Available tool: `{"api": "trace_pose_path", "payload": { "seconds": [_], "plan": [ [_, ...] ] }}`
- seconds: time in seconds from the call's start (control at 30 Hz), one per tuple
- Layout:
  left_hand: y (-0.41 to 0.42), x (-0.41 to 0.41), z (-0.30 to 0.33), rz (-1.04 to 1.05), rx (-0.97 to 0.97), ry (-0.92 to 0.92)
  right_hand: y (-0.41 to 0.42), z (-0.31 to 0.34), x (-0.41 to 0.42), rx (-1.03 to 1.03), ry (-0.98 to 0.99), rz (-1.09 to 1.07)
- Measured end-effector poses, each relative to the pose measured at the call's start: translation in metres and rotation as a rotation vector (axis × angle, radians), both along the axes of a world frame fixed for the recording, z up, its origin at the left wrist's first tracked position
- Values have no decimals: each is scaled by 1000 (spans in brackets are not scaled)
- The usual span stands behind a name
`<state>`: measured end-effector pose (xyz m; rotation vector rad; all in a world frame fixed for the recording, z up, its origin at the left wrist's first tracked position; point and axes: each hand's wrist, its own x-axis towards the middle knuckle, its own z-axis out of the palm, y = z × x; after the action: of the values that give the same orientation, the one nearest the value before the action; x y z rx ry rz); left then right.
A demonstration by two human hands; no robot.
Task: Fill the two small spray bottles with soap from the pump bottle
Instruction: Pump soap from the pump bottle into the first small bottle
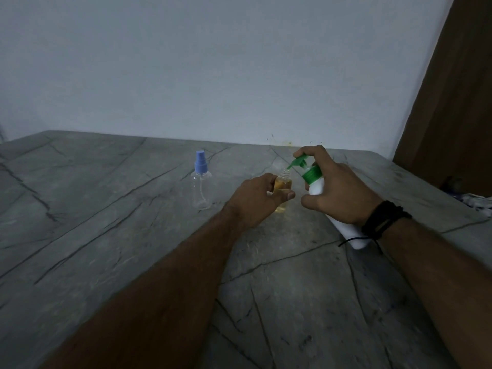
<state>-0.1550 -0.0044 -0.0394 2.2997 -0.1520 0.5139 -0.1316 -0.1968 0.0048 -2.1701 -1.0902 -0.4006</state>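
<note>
While the left hand [262,197] pinched the uncapped spray bottle [282,191], the pump spout hung over its mouth.

Right hand [336,186] wrapped the tilted pump bottle [316,186], forefinger on its green pump head [299,160]; left of both grips stood the blue-capped spray bottle [201,186] on the stone table [106,222].

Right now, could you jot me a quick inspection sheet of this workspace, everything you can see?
Surface: grey stone-look table with dark veins.
Job's things: open small bottle, holding amber liquid; white pump bottle with green pump, tilted, nozzle at the open bottle's mouth; second spray bottle, clear, looks empty, blue cap on, standing apart to the left.
Clutter: patterned cloth at the right edge, too dark to identify.
Grips: left hand holds the open bottle; right hand grips the pump bottle, a finger on the pump head.
Cables: none; only black cord bands on the right wrist.
Surroundings: plain pale wall; brown wooden panel at right.
</note>
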Motion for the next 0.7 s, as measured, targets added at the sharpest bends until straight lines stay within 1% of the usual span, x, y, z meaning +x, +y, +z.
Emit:
{"api": "trace_pose_path", "payload": {
  "seconds": [0.7],
  "plan": [
    [1, 1, -1, 2, -6, -3, 0, -1, 1, 15, -8, 11]
  ]
}}
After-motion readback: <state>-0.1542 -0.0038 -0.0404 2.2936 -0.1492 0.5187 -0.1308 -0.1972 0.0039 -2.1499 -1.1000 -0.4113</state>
